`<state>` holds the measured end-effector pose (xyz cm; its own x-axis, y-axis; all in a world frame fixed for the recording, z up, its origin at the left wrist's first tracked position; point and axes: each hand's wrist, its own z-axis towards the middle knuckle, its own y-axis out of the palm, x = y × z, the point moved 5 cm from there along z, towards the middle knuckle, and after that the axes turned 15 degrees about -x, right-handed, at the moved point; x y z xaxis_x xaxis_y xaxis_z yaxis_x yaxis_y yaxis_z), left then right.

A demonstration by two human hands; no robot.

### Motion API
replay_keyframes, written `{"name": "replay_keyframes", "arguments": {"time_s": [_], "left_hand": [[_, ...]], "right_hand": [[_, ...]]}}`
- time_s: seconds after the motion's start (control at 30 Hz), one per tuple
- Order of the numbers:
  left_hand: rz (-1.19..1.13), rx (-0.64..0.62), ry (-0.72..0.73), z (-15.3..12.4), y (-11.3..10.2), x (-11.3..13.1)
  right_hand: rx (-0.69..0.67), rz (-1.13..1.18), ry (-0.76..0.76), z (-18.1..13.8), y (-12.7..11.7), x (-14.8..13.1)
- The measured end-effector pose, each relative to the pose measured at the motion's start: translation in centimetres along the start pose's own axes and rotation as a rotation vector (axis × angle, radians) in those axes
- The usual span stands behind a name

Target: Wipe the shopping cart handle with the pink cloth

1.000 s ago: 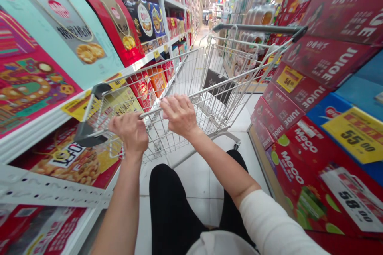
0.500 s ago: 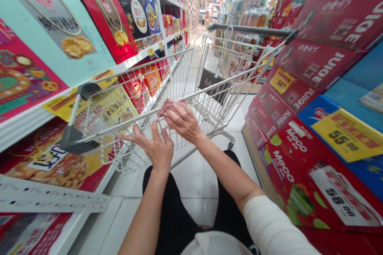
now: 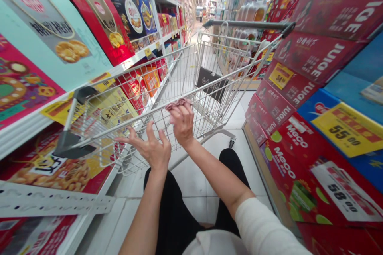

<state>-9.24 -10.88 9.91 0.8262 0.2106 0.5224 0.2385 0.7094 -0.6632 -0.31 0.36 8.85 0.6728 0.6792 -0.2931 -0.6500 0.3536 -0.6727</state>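
Observation:
A wire shopping cart [image 3: 209,83] with grey corners and a dark handle stands across the aisle in front of me. My right hand [image 3: 183,124] is closed around a pink cloth [image 3: 179,103], which is bunched against the cart's near top rail. Just left of it, my left hand [image 3: 152,145] has its fingers spread at the wire side below that rail. Nothing shows in the left hand, though I cannot tell whether its fingertips touch the wires. Part of the cloth is hidden behind my right fingers.
A shelf [image 3: 125,63] of boxed gift foods runs along the left. On the right rise stacked red drink cartons [image 3: 302,147] with yellow price signs [image 3: 348,129]. A cart wheel [image 3: 231,142] rests on the tiled floor [image 3: 194,183] near my knee.
My right hand has turned more upright with the cloth, staying near the rail. The left hand stays spread and has shifted slightly left in view. The camera view has shifted a little.

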Motion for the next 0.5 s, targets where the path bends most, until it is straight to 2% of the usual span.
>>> {"name": "replay_keyframes", "arguments": {"time_s": [0.03, 0.1, 0.2, 0.27, 0.5], "left_hand": [[-0.002, -0.009, 0.001, 0.0, 0.0, -0.1], [-0.014, -0.03, 0.004, 0.0, -0.1, -0.2], [-0.02, -0.034, 0.002, 0.1, -0.1, -0.3], [-0.013, -0.012, -0.003, 0.1, -0.1, -0.3], [-0.027, -0.039, -0.027, 0.2, 0.2, -0.7]], "right_hand": [[-0.07, -0.021, -0.084, -0.3, 0.2, -0.5], [-0.116, -0.029, -0.199, -0.5, -0.3, -0.3], [-0.028, -0.003, -0.185, 0.2, -2.2, 1.5], [0.01, 0.006, -0.162, 0.5, -2.6, 2.1], [-0.072, 0.0, -0.143, -2.8, 1.0, 1.7]]}}
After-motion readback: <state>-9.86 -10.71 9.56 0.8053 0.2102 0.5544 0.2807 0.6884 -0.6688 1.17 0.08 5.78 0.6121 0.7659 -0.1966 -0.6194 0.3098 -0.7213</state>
